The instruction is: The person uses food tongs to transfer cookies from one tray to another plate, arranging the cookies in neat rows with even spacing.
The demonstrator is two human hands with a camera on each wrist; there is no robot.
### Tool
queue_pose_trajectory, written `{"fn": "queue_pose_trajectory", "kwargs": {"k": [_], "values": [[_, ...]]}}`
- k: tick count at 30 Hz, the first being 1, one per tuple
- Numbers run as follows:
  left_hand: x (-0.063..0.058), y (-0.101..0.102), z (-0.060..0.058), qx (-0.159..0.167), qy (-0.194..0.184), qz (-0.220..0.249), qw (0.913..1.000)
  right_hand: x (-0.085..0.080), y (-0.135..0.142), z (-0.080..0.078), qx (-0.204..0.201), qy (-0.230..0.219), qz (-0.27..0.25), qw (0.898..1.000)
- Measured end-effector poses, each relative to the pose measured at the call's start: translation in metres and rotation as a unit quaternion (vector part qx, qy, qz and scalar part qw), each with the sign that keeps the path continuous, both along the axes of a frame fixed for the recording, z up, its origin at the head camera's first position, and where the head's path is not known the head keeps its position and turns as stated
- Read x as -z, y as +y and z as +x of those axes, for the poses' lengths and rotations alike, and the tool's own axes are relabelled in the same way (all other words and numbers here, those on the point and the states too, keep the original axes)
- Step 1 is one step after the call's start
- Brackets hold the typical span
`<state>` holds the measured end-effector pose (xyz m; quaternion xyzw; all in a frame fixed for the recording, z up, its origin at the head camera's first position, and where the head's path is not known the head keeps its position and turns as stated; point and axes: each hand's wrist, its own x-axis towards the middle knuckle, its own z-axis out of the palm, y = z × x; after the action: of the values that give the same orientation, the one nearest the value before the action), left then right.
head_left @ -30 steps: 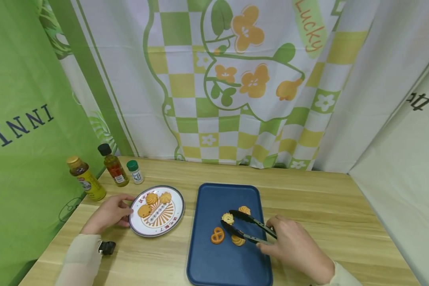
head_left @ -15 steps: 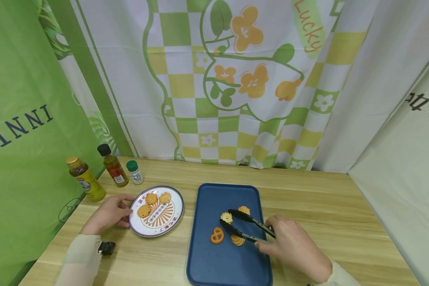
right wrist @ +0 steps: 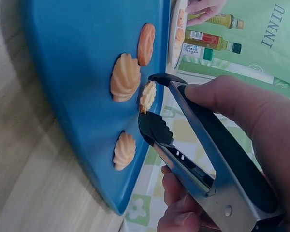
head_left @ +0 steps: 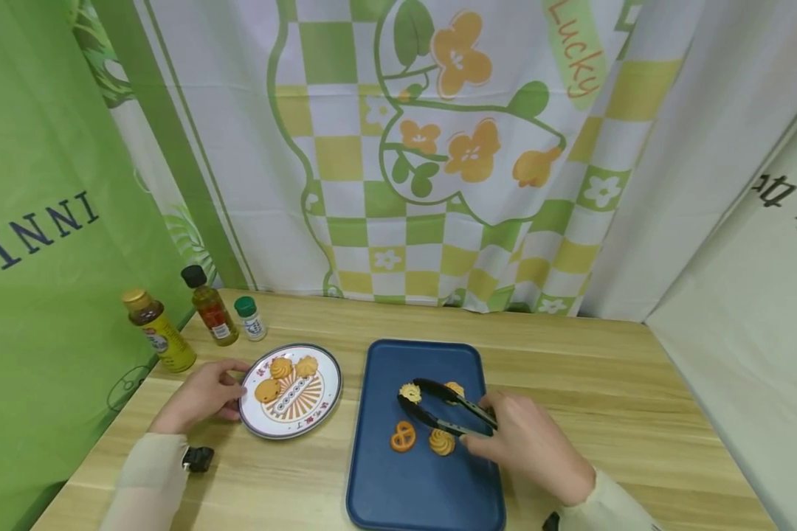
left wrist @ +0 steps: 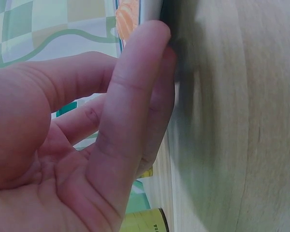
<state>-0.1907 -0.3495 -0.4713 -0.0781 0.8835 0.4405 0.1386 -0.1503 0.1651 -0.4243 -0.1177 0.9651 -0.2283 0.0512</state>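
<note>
My right hand (head_left: 531, 442) grips black-and-steel tongs (head_left: 461, 417) above the blue tray (head_left: 425, 494). Between the tong tips sits a pale ring-shaped cookie (head_left: 409, 393), also visible edge-on as a cookie (right wrist: 147, 96) in the right wrist view; whether it is off the tray is hard to tell. Nearby on the tray lie a pretzel (head_left: 403, 436), a swirled cookie (head_left: 441, 442) and another cookie (head_left: 455, 389) partly behind the tongs. At the left, my left hand (head_left: 202, 394) holds the rim of a patterned plate (head_left: 305, 420) bearing a round cookie (head_left: 267, 391) and two swirled cookies (head_left: 282, 368).
Behind the plate stand a yellow-labelled bottle (head_left: 166, 339), an oil bottle (head_left: 214, 317) and a green-capped jar (head_left: 250, 321). A patterned curtain (head_left: 438, 258) hangs at the back edge of the wooden table (head_left: 591, 369). A green cloth (head_left: 40, 332) borders the left side.
The tongs and my right hand have shifted left and slightly farther back, and the ring-shaped cookie has moved with them. My left hand and the plate stay in place.
</note>
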Motion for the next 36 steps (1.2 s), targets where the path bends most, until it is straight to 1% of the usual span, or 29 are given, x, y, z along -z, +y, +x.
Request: {"fn": "queue_pose_trajectory", "kwargs": {"k": [7,12,15,21,27,32,36], "values": [[0.000,0.000,0.000,0.000,0.000,0.001,1.0000,-0.002,-0.017,-0.008,-0.014,0.013,0.002,1.000],[0.000,0.000,-0.001,-0.002,-0.003,-0.004,1.0000,-0.006,-0.032,-0.014,-0.027,0.003,0.003,1.000],[0.000,0.000,-0.001,-0.002,-0.004,-0.006,1.0000,-0.006,-0.043,-0.016,-0.036,0.001,-0.009,0.999],[0.000,0.000,-0.001,0.000,-0.001,-0.003,1.0000,0.000,-0.066,-0.020,-0.067,-0.001,-0.041,0.997],[0.000,0.001,0.000,0.001,0.007,0.013,0.9999,0.007,-0.089,-0.025,-0.091,-0.012,-0.049,0.995],[0.000,0.000,0.000,0.003,0.005,0.007,1.0000,0.012,-0.104,-0.028,-0.110,0.013,-0.049,0.993],[-0.001,-0.001,-0.001,0.007,0.003,0.000,1.0000,0.011,-0.113,-0.030,-0.119,0.032,-0.043,0.991]]}}
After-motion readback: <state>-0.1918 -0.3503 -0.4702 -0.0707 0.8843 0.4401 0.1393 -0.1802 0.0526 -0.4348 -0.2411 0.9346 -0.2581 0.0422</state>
